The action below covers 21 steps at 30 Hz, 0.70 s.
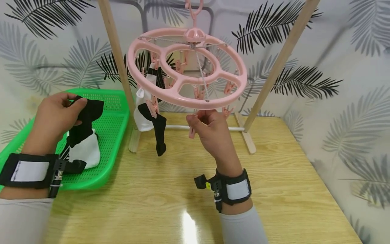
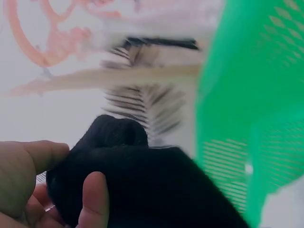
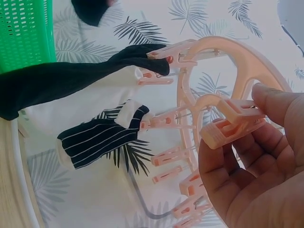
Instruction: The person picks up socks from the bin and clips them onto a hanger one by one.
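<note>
My left hand [image 1: 61,113] pinches a black sock [image 1: 86,115] above the green basket, thumb and fingers at its upper end. In the left wrist view the black sock [image 2: 128,175] fills the lower middle. The right hand [image 1: 211,127] holds a pink clothespin [image 1: 192,131] below the front rim of a round pink hanger [image 1: 170,95]. Seen from the right wrist, that clothespin [image 3: 232,121] sits between thumb and fingers. On the hanger's left side hang a black sock [image 1: 159,130], a white sock [image 1: 141,115] and a black-and-white striped sock [image 3: 102,135].
The green basket [image 1: 118,142] at left holds white and black socks [image 1: 86,152]. Wooden posts [image 1: 117,51] and a metal crossbar [image 1: 179,127] stand behind the hanger on the wooden table [image 1: 158,196]. Several more pink clothespins [image 3: 173,156] dangle from the hanger. Leaf-patterned cloth [image 1: 344,112] covers the back.
</note>
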Motion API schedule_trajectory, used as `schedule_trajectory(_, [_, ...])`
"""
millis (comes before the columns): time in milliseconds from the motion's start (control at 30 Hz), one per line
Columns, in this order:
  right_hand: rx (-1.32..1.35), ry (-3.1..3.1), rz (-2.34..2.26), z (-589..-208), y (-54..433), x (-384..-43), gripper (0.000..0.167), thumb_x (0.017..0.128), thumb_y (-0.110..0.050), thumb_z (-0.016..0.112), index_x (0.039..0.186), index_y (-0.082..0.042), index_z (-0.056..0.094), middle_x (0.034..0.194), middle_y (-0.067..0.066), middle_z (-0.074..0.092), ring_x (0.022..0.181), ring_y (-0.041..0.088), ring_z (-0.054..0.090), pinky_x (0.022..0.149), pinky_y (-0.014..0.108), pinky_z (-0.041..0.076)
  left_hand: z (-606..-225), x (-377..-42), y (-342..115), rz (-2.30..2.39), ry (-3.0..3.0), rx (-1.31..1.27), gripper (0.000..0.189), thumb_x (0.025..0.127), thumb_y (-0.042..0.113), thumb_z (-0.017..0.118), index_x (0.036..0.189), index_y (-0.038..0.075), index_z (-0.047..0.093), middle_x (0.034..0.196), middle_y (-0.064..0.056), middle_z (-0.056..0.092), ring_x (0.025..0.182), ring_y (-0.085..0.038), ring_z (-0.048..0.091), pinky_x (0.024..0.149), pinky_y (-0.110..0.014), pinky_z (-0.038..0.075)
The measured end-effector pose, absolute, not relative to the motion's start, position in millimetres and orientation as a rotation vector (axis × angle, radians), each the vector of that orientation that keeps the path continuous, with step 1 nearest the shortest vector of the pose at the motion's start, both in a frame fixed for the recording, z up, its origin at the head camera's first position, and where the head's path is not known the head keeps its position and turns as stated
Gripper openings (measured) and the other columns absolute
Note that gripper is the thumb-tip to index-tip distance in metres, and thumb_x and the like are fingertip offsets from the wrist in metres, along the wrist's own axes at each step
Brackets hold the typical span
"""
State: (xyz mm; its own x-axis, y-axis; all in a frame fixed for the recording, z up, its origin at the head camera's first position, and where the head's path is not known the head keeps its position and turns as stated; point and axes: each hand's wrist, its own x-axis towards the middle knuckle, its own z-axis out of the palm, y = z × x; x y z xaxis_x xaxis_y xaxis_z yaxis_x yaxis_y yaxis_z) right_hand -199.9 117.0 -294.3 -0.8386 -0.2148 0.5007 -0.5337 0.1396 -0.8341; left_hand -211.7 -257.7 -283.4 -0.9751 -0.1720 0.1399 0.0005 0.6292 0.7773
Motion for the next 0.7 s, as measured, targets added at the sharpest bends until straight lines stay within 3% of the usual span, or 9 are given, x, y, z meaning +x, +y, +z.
schedule_trajectory(167, [0.712,-2.176,1.753,-293.8,117.4,-200.2,0.014,0.098,-0.013,0.064,0.091,-0.002,0.061,0.066,0.010,0.058,0.063,0.024,0.061,0.053,0.031,0.037,-269.3,-186.6,-221.4,-1.083,-2.616,0.052,0.046,0.101,0.042,0.051,0.126,0.004,0.060,0.110,-0.013,0.060,0.060,0.004,0.059,0.058,-0.021,0.048])
schedule_trajectory(400, [0.727,-2.157,1.771,-292.7,118.1,-199.8,0.012,0.098,-0.012,0.063,0.093,-0.002,0.061,0.069,0.011,0.058,0.063,0.024,0.061,0.053,0.031,0.038,-255.3,-157.9,-160.9,-0.970,-2.451,-0.084,0.028,0.098,0.026,0.063,0.116,0.006,0.070,0.101,-0.016,0.071,0.094,-0.030,0.064,0.073,-0.042,0.044])
schedule_trajectory(700, [0.743,-2.140,1.772,-293.5,118.5,-199.7,0.014,0.099,-0.014,0.062,0.092,-0.002,0.060,0.069,0.011,0.060,0.061,0.025,0.061,0.051,0.032,0.037,-259.7,-140.3,-119.4,-1.172,-2.440,-0.419,0.019,0.096,0.015,0.067,0.113,0.005,0.071,0.102,-0.011,0.070,0.093,-0.024,0.063,0.080,-0.044,0.052])
